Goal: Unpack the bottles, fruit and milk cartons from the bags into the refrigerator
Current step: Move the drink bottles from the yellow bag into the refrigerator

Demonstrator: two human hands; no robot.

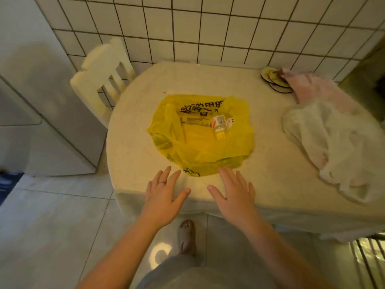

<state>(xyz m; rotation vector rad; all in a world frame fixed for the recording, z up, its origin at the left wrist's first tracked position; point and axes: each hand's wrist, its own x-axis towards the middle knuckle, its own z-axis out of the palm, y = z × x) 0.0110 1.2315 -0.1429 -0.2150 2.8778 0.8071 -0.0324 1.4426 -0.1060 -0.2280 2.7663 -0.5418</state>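
A yellow plastic bag [200,142] with black print lies open and flat in the middle of the round table [260,147]. A clear plastic bottle [219,125] with a white label pokes out of it on the right side. My left hand [164,195] hovers at the table's near edge, fingers spread, holding nothing. My right hand [233,195] is beside it, also spread and empty, its fingertips just short of the bag's near edge. A white plastic bag [333,147] lies crumpled at the table's right. The grey-white refrigerator [48,113] stands to the left, door shut.
A white chair [102,80] stands between the refrigerator and the table, against the tiled wall. Several round coasters [275,79] and a pink cloth [316,86] sit at the table's far right. A wire rack [368,261] is at the bottom right. My foot [186,236] is under the table's edge.
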